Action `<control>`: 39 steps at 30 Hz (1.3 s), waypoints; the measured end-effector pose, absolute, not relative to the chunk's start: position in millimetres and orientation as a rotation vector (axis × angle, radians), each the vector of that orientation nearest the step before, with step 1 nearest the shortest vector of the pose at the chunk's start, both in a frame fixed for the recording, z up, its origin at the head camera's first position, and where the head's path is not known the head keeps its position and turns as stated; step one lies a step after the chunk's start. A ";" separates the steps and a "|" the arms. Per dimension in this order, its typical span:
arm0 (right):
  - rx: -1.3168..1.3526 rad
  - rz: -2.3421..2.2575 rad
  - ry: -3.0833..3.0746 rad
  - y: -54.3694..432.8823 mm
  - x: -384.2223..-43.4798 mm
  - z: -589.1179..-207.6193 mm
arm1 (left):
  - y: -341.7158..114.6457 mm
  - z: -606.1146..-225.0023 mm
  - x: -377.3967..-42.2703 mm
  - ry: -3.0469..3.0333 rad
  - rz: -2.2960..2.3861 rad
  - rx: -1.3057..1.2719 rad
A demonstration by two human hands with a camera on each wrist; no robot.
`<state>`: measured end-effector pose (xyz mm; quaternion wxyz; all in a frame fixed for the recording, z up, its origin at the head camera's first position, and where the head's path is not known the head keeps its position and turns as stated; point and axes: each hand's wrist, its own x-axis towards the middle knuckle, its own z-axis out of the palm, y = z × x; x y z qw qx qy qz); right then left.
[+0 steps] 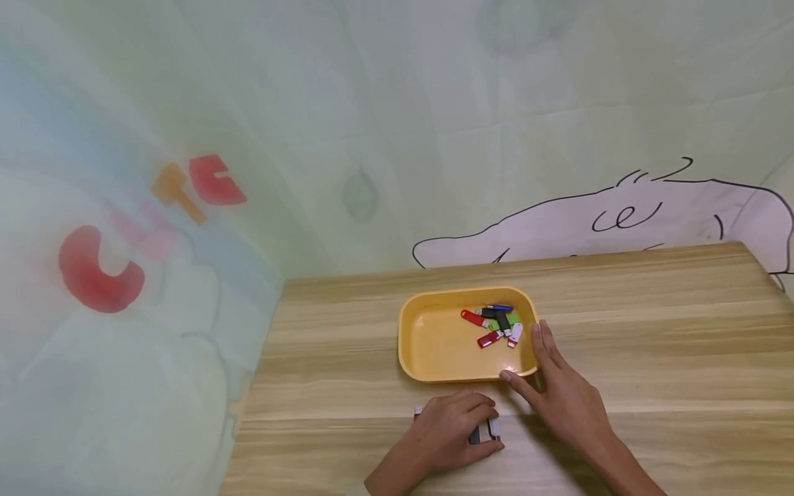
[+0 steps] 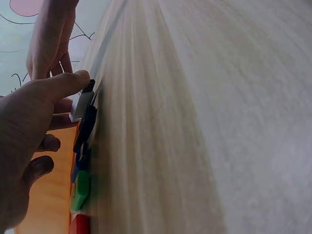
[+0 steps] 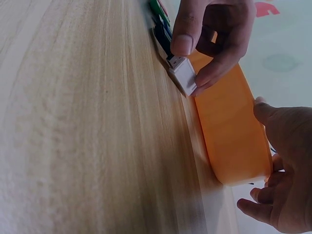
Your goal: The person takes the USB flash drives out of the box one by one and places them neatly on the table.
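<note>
My left hand (image 1: pixel 449 432) pinches a white USB flash drive (image 3: pixel 184 77) between thumb and fingertips, low over the table in front of the tray. Beside it, in the left wrist view, a row of flash drives runs along the table: a black one (image 2: pixel 86 127), a blue one (image 2: pixel 80 165), a green one (image 2: pixel 81 190) and a red one (image 2: pixel 80 225). In the head view that hand covers most of them. My right hand (image 1: pixel 569 398) rests on the near right corner of a yellow tray (image 1: pixel 464 377), thumb at the near rim, straight fingers along the right side.
Several flash drives lie heaped in the tray's right half, among them a red one (image 1: pixel 475 318), a black one (image 1: pixel 503 322) and a white one (image 1: pixel 515 333). The wooden table (image 1: pixel 335 344) ends at the back against a printed cloth (image 1: pixel 384 138).
</note>
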<state>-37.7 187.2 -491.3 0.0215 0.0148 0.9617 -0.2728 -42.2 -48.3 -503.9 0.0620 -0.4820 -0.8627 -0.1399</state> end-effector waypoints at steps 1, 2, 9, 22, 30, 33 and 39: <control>0.045 -0.845 2.981 187.2 -37.6 -491.4 | -48.5 -504.0 -42.3 -2.623 -0.430 -1.460; 0.045 -0.844 2.980 187.3 -37.5 -491.7 | -48.7 -504.0 -42.4 -2.635 -0.435 -1.464; 0.051 -0.844 2.975 186.4 -36.1 -493.0 | -50.4 -503.8 -42.6 -2.659 -0.412 -1.474; 0.062 -0.845 2.972 185.4 -35.4 -493.2 | -51.5 -503.8 -44.5 -2.658 -0.302 -1.482; 0.068 -0.835 2.966 185.3 -36.8 -492.8 | -52.0 -504.3 -45.6 -2.621 -0.214 -1.494; 0.067 -0.837 2.970 185.4 -37.0 -493.1 | -51.8 -503.4 -45.7 -2.604 -0.186 -1.503; 0.060 -0.843 2.970 185.2 -37.8 -493.1 | -51.4 -503.2 -46.0 -2.601 -0.176 -1.498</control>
